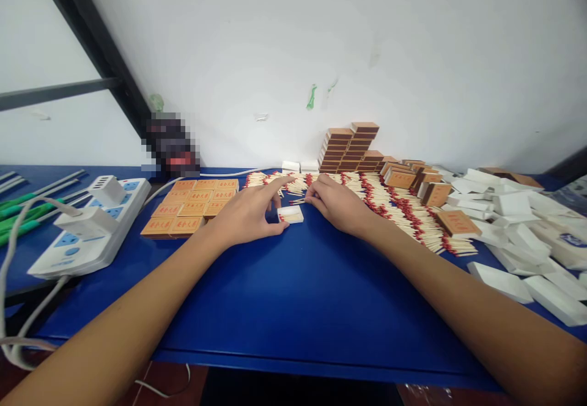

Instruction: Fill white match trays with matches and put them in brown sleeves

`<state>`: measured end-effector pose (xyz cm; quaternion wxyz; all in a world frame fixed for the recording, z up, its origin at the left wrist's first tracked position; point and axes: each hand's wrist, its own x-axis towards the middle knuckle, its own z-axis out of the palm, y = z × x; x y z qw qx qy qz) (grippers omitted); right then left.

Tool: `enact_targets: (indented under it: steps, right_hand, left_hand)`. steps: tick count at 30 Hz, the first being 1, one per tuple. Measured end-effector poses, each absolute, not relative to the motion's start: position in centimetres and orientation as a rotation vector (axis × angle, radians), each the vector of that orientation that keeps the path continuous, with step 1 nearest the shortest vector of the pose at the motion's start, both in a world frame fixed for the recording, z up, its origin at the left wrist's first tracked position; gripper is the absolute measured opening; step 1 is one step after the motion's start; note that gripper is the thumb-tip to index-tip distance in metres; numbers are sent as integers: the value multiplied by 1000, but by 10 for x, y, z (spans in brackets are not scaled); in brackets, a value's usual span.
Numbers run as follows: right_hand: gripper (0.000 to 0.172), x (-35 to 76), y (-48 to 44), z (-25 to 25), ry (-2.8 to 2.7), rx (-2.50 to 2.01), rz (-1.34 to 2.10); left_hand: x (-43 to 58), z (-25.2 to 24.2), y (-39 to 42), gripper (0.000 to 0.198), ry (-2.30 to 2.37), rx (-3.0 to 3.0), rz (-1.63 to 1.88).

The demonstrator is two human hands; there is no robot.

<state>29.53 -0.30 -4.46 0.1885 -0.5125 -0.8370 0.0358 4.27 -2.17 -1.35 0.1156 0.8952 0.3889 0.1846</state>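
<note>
A small white matchbox tray (296,217) rests on the blue table with some matches lying in it. My left hand (250,208) grips its left end, the thumb on the near side and bent fingers at the far side, while the index finger stretches out above. Just behind and to the right of the tray, my right hand (337,203) pinches a few matches (298,201), their red heads pointing left. A long spread of loose red-headed matches (408,216) lies behind both hands and runs off to the right.
Orange matchboxes (190,204) lie in rows at left, beside a white power strip (98,222) with cables. More matchboxes stand stacked (346,149) against the wall. Many white trays (499,280) are heaped at right, near scattered brown matchbox sleeves (458,223). Green-wrapped rods (27,216) lie far left.
</note>
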Motion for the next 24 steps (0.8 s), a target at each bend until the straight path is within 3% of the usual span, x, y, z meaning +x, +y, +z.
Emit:
enact_targets:
  steps: [7,24]
  right_hand:
    - [8,294,-7,-45,-2392,-1384,140]
    - [13,292,-9,-38,-2423,-1479,174]
  left_hand:
    - [44,-11,-24,91,1164,2622,519]
    - [42,-12,-23,90,1149,2623,513]
